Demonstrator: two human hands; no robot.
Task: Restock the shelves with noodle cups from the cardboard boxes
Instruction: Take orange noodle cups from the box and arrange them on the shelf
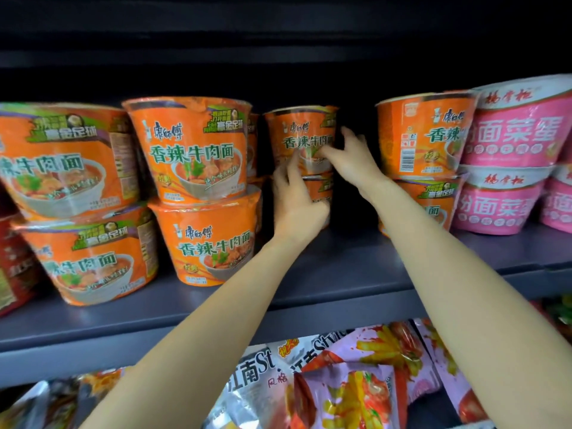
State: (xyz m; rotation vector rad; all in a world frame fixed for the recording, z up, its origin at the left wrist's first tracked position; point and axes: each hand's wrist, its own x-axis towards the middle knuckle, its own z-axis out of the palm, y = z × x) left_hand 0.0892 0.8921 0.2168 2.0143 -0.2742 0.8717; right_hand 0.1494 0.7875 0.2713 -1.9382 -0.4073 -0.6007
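Observation:
Two orange noodle cups stand stacked deep in the middle of the grey shelf (340, 274). My right hand (349, 156) grips the right side of the upper cup (301, 131), thumb on its front and fingers behind it. My left hand (297, 199) is on the left side of the stack. Its fingers curl on the lower cup (320, 188) and its index finger reaches up to the upper cup's base. More orange cups stand in stacks of two at the left (198, 150) and at the right (424, 137). No cardboard box is in view.
Pink noodle bowls (513, 137) are stacked at the far right of the shelf. A dark gap lies between the middle stack and the right orange stack. Red packs (12, 267) sit at the far left. Snack bags (356, 382) fill the shelf below.

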